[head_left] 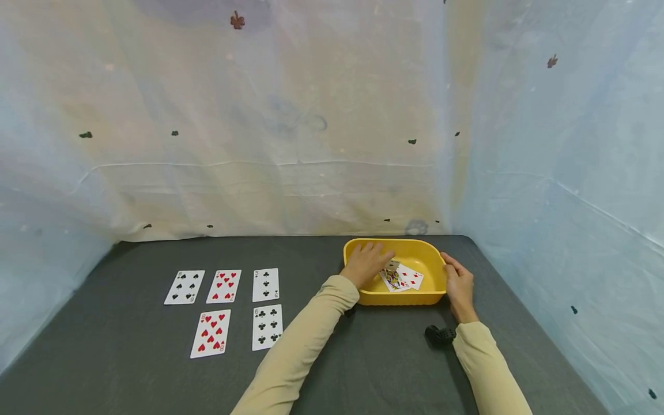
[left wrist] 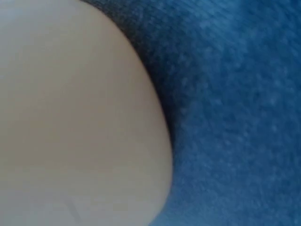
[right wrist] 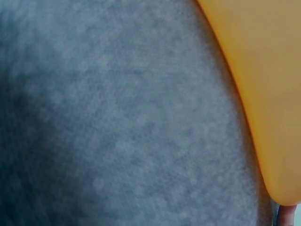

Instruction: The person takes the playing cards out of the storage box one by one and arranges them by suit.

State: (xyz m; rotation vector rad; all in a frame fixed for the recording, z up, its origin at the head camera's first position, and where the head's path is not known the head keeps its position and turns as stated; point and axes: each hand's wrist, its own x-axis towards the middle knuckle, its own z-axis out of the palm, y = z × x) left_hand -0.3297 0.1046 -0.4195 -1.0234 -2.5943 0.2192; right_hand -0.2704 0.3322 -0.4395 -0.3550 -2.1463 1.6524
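Observation:
A shallow yellow tray stands at the right of the dark table. My left hand reaches over its left side with fingers spread, the thumb close to a shaded, tilted card. Below that card lie a face card and a diamond card, partly overlapping on the tray floor. At the right end, my right hand grips the tray's rim. The right wrist view shows the tray's curved orange-yellow side against the cloth. A blurred pale rounded shape fills much of the left wrist view.
Several cards lie face up on the left: a spade card and two heart cards, one in the back row and one in front, plus two club cards. Pale sheeting rises behind the table.

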